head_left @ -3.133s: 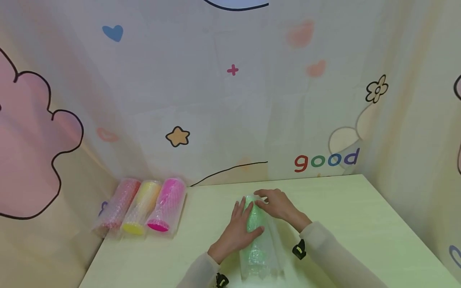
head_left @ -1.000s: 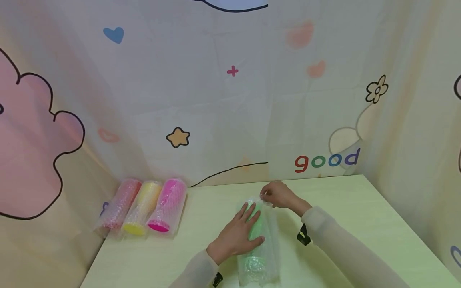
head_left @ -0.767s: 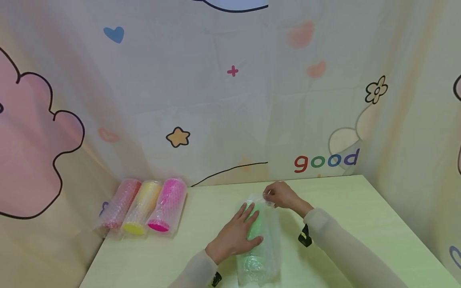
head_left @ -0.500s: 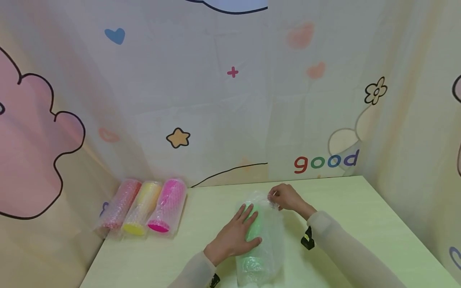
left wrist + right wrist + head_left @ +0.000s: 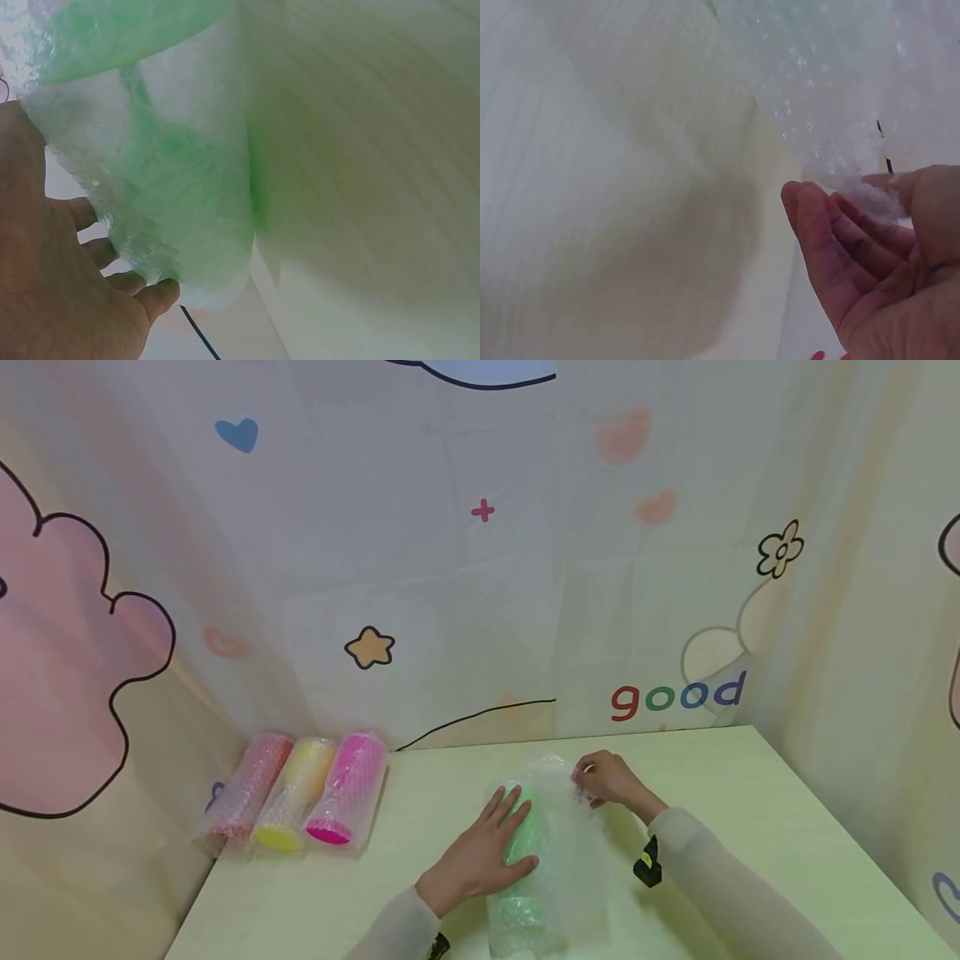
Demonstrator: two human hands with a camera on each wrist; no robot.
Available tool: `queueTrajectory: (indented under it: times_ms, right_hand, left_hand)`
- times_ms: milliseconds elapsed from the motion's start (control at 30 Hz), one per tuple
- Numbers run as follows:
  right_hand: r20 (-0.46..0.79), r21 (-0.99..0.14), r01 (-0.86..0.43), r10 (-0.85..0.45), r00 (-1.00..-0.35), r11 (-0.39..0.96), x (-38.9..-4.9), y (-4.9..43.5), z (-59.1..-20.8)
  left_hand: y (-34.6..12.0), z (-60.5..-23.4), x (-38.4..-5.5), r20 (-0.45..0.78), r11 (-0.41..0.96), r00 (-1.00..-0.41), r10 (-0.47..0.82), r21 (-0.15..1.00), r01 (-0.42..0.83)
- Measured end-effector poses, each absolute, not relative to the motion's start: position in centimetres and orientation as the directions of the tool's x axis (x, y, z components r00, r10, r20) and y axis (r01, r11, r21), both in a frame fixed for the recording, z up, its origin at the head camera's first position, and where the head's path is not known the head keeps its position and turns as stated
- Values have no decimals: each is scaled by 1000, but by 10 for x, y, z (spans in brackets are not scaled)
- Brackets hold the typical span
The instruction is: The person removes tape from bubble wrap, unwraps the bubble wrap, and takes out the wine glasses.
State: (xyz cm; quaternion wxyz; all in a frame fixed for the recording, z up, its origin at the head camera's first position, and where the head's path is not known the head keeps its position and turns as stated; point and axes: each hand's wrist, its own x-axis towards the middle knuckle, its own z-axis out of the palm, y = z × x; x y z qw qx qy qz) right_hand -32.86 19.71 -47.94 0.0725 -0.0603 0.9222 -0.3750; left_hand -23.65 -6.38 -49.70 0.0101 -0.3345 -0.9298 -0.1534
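A green, roughly cylindrical object (image 5: 520, 913) lies lengthwise on the table, wrapped in clear bubble wrap (image 5: 577, 868). My left hand (image 5: 480, 856) rests on it with fingers spread and fairly straight; the left wrist view shows the fingertips touching the wrapped side of the green object (image 5: 165, 165). At the far right corner of the loose sheet, my right hand (image 5: 611, 778) pinches the bubble wrap's edge. In the right wrist view, the bubble wrap (image 5: 810, 82) runs up from between the thumb and fingers of that right hand (image 5: 877, 270). The green object's exact kind is obscured by the wrap.
At the table's left back stand or lie three wrapped items side by side: a red one (image 5: 253, 785), a yellow one (image 5: 294, 793) and a pink one (image 5: 348, 785). A printed cloth (image 5: 420, 527) hangs behind the pale table (image 5: 712, 810).
My right hand has moved right and slightly nearer, drawing the bubble wrap's edge away from the green object, so a wider sheet shows. My left hand stays on top, shifted slightly left.
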Motion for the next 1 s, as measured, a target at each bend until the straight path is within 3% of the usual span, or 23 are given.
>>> queueTrajectory:
  times_ms: [267,500,800,1000]
  right_hand:
    - [126,-488,-389,-378,-917,781,-333,184,-454]
    - [53,-334,-571,-590,-806,750,-331,168,-448]
    - [140,-294,-642,-633,-762,708,-332,170,-458]
    - [171,-365,-558,-536,-827,745,-338,185,-469]
  left_hand:
    - [-58,-492,-239,151,732,-772,617,251,634]
    - [-51,-492,-241,143,713,-744,652,218,667]
    - [-52,-492,-239,140,715,-735,664,168,678]
    - [-56,-493,-239,153,724,-737,658,138,676]
